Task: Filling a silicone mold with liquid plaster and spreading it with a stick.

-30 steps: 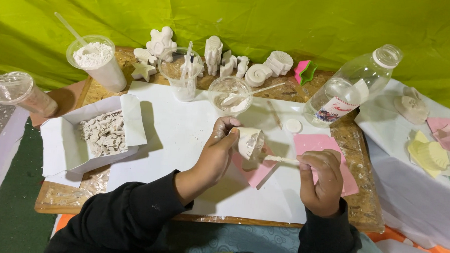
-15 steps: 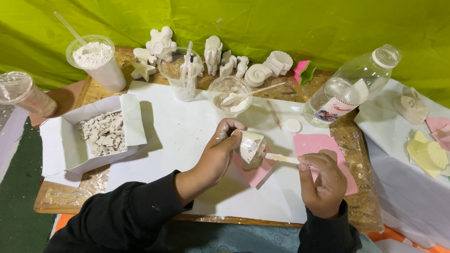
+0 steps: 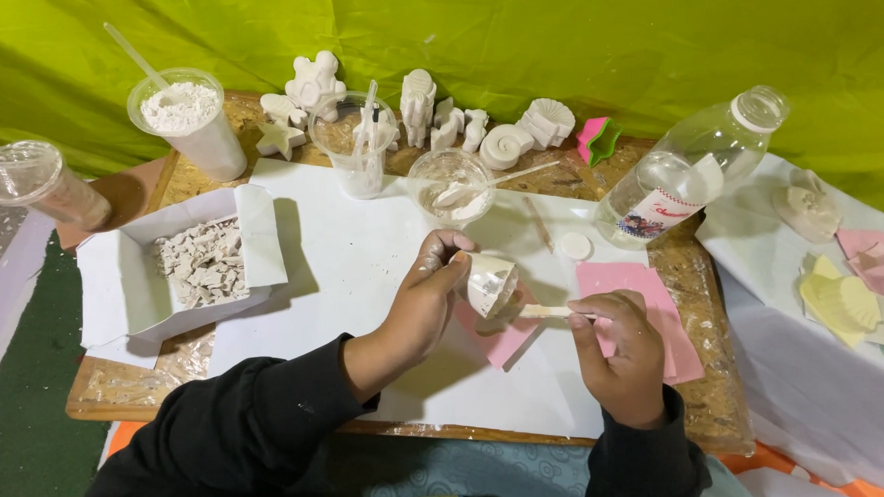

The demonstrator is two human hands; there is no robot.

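Two hands are working over the white sheet (image 3: 363, 275) on the low wooden table (image 3: 697, 385). The left hand (image 3: 422, 307) is holding a small white mould (image 3: 488, 281) just above a pink paper square (image 3: 502, 339), its fingers curled and clamped around the mould's side. The right hand (image 3: 626, 355) is pinching a flat wooden stick (image 3: 548, 311), thumb and fingers closed tight on the near end — the far end is reaching in under the mould's edge.

As for progress, a row of finished white figures (image 3: 418, 106) is already standing along the back of the table, and a bowl (image 3: 452, 185) with white mix and a spoon is sitting close behind the hands. Judging by that, the casting looks well along, while this piece seems to be in the middle of being scraped or filled; whether the mould is full cannot be told.

The mould is tilting, its open face turning down and right towards the stick. The stick's long axis is running nearly level, left to right, pointing at the mould. A box of white crumbs (image 3: 201, 265) and a cup of powder (image 3: 187, 117) are sitting to the left — a clear bottle (image 3: 695, 164) is lying to the right.
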